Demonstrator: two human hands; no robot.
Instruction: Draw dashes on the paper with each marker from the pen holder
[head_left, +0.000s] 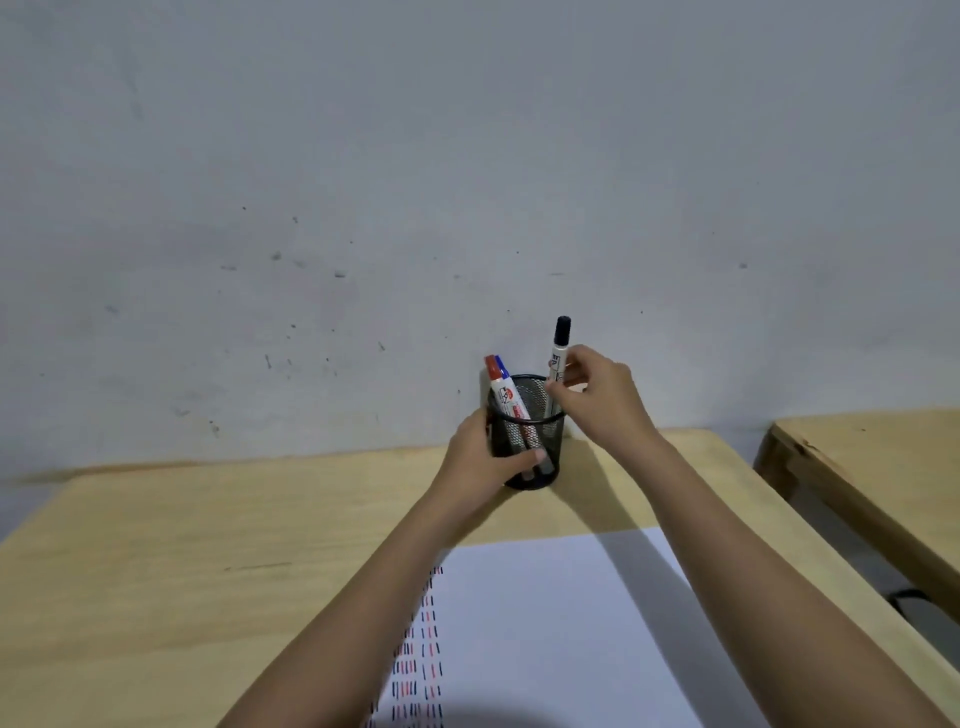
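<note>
Right fingers (563, 387) pinch black marker (560, 348) | left fingers (530, 460) grip pen holder (540, 415)

Black mesh holder (530, 441); red-capped marker (500, 387), blue-capped marker (503, 368), black-capped marker (560, 345). White paper (561, 623) bears red, black, apparently blue dashes (415, 670).

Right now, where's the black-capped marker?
Head view, centre: the black-capped marker stands upright in the right hand, its lower end inside the mesh pen holder by the wall.

The pen holder (525, 434) stands on the table (156, 571) behind the paper (545, 623), against the wall (363, 182).
</note>
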